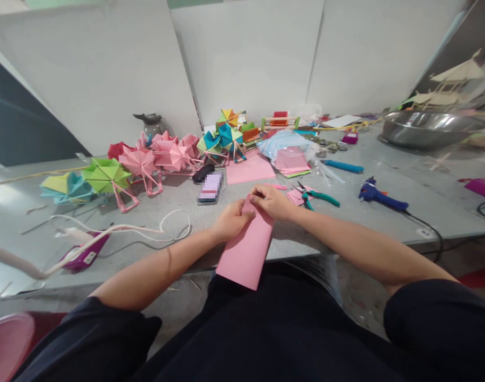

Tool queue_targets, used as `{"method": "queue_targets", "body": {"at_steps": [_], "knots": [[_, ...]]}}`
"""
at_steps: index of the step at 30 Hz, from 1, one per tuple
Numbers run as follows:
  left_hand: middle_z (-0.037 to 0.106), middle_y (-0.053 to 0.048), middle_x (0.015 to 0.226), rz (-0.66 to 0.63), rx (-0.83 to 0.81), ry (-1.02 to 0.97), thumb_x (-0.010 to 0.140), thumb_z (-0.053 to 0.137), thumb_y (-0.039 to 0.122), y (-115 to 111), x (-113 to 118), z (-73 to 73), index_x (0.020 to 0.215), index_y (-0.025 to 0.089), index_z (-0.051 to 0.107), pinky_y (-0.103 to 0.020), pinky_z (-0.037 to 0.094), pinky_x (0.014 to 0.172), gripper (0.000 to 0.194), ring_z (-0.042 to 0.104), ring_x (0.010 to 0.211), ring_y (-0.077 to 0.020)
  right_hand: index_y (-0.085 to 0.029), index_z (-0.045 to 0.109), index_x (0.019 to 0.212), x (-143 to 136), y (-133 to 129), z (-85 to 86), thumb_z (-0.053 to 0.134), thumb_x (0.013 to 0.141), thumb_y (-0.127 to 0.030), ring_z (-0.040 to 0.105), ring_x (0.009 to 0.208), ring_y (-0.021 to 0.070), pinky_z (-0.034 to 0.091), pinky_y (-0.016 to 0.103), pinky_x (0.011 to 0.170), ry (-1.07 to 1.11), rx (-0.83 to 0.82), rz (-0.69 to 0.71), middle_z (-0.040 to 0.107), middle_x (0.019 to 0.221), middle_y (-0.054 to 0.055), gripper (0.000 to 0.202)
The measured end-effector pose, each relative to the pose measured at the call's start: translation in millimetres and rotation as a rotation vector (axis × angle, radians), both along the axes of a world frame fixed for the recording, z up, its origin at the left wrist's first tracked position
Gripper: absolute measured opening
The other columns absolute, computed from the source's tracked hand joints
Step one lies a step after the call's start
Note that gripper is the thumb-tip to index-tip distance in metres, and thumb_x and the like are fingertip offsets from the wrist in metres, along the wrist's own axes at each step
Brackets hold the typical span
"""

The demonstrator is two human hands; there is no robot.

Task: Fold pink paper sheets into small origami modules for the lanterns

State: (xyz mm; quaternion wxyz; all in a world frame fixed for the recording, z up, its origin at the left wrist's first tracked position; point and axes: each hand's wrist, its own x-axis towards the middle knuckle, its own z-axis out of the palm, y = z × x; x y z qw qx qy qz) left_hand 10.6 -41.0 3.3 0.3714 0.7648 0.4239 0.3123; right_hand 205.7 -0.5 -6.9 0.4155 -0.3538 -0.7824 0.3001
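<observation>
A folded pink paper [246, 252] slants down from the table's front edge toward my lap. My left hand [233, 218] grips its upper left side, thumb lying on the paper. At the top corner, my right hand [271, 202] pinches the paper between thumb and fingers. Both hands nearly touch each other. Just beyond them lies a flat pink sheet [249, 167]. Green-handled pliers [316, 196] rest on small pink pieces to the right of my right hand. A phone [210, 188] lies beyond my left hand.
Folded paper umbrellas in green [106, 174] and pink [141, 162] stand at the left. A white cable [139, 228] loops near a purple power strip [86, 252]. To the right lie a blue glue gun [381, 196], a blue cutter [344, 166] and a metal bowl [429, 130].
</observation>
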Motion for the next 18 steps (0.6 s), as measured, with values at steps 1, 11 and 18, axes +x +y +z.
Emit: {"method": "queue_targets", "body": {"at_steps": [1, 11, 18], "knots": [[0.078, -0.008, 0.101, -0.006, 0.001, -0.006, 0.097, 0.061, 0.027, 0.4, -0.2, -0.2, 0.108, 0.015, 0.07, -0.034, 0.058, 0.083, 0.019, 0.072, 0.092, -0.024, -0.023, 0.059, 0.083, 0.0, 0.4, -0.4, 0.059, 0.092, -0.033, 0.055, 0.077, 0.0198, 0.043, 0.034, 0.076, -0.001, 0.001, -0.001, 0.064, 0.081, 0.001, 0.014], [0.076, -0.007, 0.097, -0.019, -0.024, -0.025, 0.097, 0.059, 0.029, 3.6, -3.4, -4.1, 0.103, 0.016, 0.068, -0.032, 0.057, 0.076, 0.017, 0.071, 0.087, -0.0222, -0.022, 0.06, 0.086, 2.1, 4.4, -1.3, 0.057, 0.094, -0.028, 0.056, 0.081, 0.0195, 0.044, 0.033, 0.078, -0.062, -0.02, -0.013, 0.065, 0.085, 0.001, 0.01], [0.079, -0.01, 0.1, 0.004, -0.077, -0.035, 0.098, 0.063, 0.03, 5.6, -4.8, -6.3, 0.114, 0.015, 0.07, -0.037, 0.061, 0.081, 0.024, 0.074, 0.09, -0.0252, -0.023, 0.059, 0.085, 2.0, 4.2, 1.2, 0.057, 0.093, -0.029, 0.054, 0.077, 0.0188, 0.044, 0.033, 0.078, -0.094, -0.017, -0.019, 0.065, 0.083, 0.0, 0.01]]}}
